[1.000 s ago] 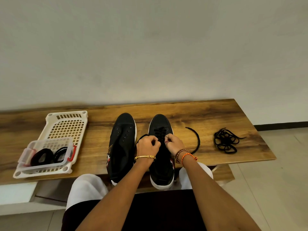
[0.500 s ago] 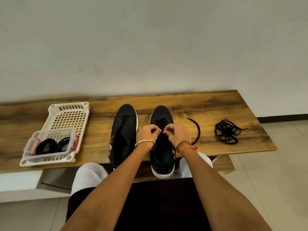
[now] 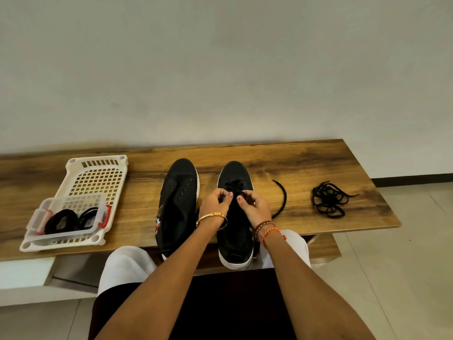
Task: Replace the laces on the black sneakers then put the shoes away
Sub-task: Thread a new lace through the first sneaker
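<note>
Two black sneakers stand side by side on the wooden bench [image 3: 306, 163], toes toward the wall. The right sneaker [image 3: 235, 239] carries a black lace [image 3: 234, 185] crossed through its front eyelets; both hands work just behind that lacing. The left hand [image 3: 215, 204] and the right hand [image 3: 253, 204] each have their fingers curled, pinching the lace over the tongue. The left sneaker [image 3: 177, 207], touching the right sneaker's left side, shows bare eyelets. Right of the right sneaker lies a curved black lace end [image 3: 282, 197], and farther right a bundled black lace [image 3: 328, 200]. Well left of the sneakers sits a white basket [image 3: 98, 177] holding a clear container [image 3: 71, 217].
</note>
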